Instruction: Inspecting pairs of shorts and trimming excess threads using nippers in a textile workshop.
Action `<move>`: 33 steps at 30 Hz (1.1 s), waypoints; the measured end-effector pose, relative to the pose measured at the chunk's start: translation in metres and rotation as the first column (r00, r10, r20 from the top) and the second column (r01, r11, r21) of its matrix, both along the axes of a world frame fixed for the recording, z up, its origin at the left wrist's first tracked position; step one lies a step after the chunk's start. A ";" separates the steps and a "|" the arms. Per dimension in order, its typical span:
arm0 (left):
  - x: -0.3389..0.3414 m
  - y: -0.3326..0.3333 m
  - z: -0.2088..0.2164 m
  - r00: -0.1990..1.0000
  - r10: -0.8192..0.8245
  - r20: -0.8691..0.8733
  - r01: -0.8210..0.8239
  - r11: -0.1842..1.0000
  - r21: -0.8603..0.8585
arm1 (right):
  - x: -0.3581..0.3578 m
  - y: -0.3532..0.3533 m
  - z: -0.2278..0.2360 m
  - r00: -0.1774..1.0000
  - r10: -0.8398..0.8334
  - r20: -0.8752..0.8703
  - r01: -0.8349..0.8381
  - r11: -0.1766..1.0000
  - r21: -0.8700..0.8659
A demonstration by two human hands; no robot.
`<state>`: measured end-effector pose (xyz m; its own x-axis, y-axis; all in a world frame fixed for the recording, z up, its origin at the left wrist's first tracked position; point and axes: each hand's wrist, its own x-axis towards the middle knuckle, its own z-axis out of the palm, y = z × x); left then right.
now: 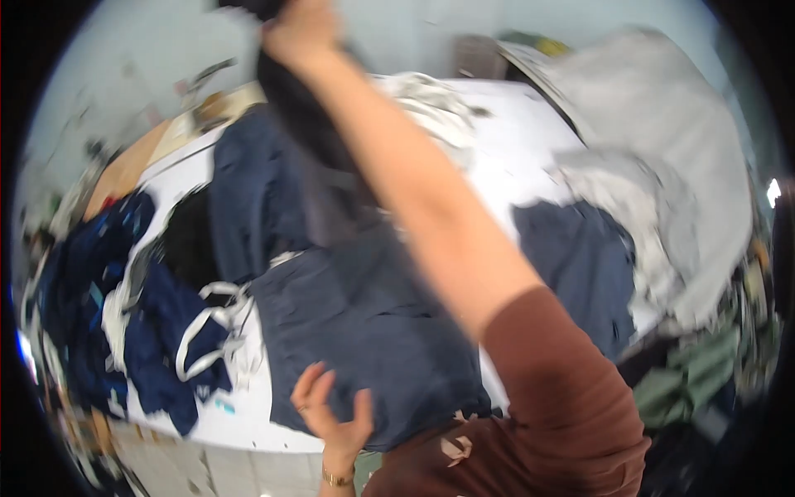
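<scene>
High at the upper left, my right hand [302,37] is closed on a long black garment [298,112] that hangs down toward the table. My right arm reaches across the middle and hides part of what lies behind it. My left hand [335,414] is held with fingers curved and apart, over the near edge of a dark navy garment [356,331]. It holds nothing; whether it touches the cloth I cannot tell. That garment is spread in front of me, its near part close to my body.
The white table [513,124] carries several cloth heaps: a blue garment [248,190], navy pieces [174,323] with white straps [195,340] at left, another navy garment [580,273] and white cloth [638,207] at right. A large grey sheet [662,99] covers the right side.
</scene>
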<state>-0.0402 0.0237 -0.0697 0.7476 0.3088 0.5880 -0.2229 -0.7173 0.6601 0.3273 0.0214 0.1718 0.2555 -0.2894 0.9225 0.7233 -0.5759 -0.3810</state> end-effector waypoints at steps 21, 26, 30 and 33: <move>-0.014 0.007 -0.020 0.931 0.183 -0.315 -0.159 0.982 0.100 | -0.118 -0.503 -0.344 -0.256 -0.651 -0.715 0.575 0.492 -0.654; 0.008 -0.010 -0.016 0.964 -0.050 -0.262 0.081 0.991 0.109 | -0.095 -0.570 -0.312 0.453 -0.499 -0.739 0.488 0.832 -0.263; 0.026 -0.026 -0.008 0.965 -0.103 -0.242 0.131 0.986 0.104 | -0.074 -0.528 -0.231 0.836 0.134 -0.533 0.046 0.949 0.310; 0.038 -0.039 -0.007 0.957 -0.178 -0.230 0.195 0.979 0.054 | -0.076 -0.494 -0.163 0.790 0.504 -0.350 -0.264 0.794 0.548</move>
<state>-0.0018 -0.0152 -0.0764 0.9024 0.1133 0.4158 -0.2103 -0.7263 0.6544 0.2510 -0.4730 0.0085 0.7891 -0.4149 0.4530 0.5121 0.0369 -0.8581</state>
